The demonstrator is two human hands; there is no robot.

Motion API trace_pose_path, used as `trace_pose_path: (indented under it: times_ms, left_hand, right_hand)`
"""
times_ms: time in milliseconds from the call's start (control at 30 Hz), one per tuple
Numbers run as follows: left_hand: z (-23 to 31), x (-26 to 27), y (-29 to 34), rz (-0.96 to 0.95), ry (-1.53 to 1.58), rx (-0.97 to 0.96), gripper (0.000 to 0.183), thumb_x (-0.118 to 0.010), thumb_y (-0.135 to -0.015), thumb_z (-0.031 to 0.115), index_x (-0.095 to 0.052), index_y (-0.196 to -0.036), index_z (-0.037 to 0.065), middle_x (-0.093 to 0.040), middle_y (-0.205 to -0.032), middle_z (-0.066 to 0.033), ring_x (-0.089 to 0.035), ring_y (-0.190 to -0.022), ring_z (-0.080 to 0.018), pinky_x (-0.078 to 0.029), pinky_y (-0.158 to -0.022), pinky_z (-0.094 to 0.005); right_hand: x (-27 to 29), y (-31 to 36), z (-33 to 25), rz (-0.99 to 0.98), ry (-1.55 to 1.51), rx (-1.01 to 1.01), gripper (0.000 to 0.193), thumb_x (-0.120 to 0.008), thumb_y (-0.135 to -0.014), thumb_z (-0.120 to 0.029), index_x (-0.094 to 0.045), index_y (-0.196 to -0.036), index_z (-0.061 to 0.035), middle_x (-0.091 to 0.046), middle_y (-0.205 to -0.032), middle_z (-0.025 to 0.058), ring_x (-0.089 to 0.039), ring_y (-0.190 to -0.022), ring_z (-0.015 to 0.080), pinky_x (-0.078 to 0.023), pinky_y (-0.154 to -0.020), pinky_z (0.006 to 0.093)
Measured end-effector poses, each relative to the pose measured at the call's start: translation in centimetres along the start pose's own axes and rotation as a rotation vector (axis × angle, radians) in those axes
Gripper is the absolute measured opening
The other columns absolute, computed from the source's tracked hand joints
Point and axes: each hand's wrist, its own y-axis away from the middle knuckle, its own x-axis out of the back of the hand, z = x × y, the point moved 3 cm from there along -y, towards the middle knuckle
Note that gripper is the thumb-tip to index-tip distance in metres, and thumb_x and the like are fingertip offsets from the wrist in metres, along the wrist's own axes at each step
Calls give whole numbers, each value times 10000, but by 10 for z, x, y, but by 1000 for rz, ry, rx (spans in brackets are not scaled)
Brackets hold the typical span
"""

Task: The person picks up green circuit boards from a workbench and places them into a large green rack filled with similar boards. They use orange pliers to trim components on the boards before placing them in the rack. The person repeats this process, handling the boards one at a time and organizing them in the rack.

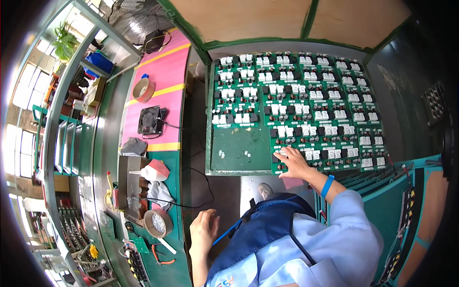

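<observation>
My right hand (pixel 293 163), with a blue strap round its wrist, reaches to the front edge of a green table (pixel 239 149). Its fingers are spread and rest on the near corner of a green circuit board (pixel 326 163). More circuit boards (pixel 287 91) with white blocks and black parts lie in close rows over the table. My left hand (pixel 204 229) hangs in front of my body, between the table and the workbench. Its fingers are loosely bent and apart, with nothing seen in them.
The workbench (pixel 155 115) on the left bears a small fan (pixel 151 120), a bowl of small parts (pixel 158 223), a squeeze bottle (pixel 155 171), a metal tray (pixel 125 184) and orange-handled pliers (pixel 163 256). A black cable (pixel 209 184) hangs off its edge. Green racks (pixel 382 201) stand close on my right.
</observation>
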Motion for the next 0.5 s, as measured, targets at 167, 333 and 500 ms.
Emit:
trace_pose_path:
  times_ms: [167, 333, 500]
  left_hand:
    - [-8, -7, 6, -14, 32, 51, 193, -598, -704, 61, -531, -884, 45, -552, -761, -107, -564, -675, -264, -460, -585, -354]
    - [-17, -13, 10, -10, 88, -39, 203, -577, -705, 92, -508, -883, 25, -520, -776, -129, -539, -735, -304, -449, -635, -383]
    - [-28, -16, 35, 1, 93, 78, 225, -573, -721, 121, -499, -912, 28, -518, -794, -124, -542, -746, -299, -444, -653, -384]
  right_hand:
    - [-3, -5, -14, -18, -2, 57, 883, -764, -466, -370, -387, -1241, -178, -383, -1182, 206, -350, -1102, 363, -296, -897, 454]
    - [-13, -1, -12, 76, -5, 9, 884, -777, -428, -288, -415, -1216, -117, -392, -1193, 193, -359, -1094, 370, -291, -905, 452]
    - [-16, -5, -7, -26, 5, 22, 958, -778, -417, -214, -339, -1259, -89, -355, -1202, 204, -309, -1128, 365, -252, -943, 446]
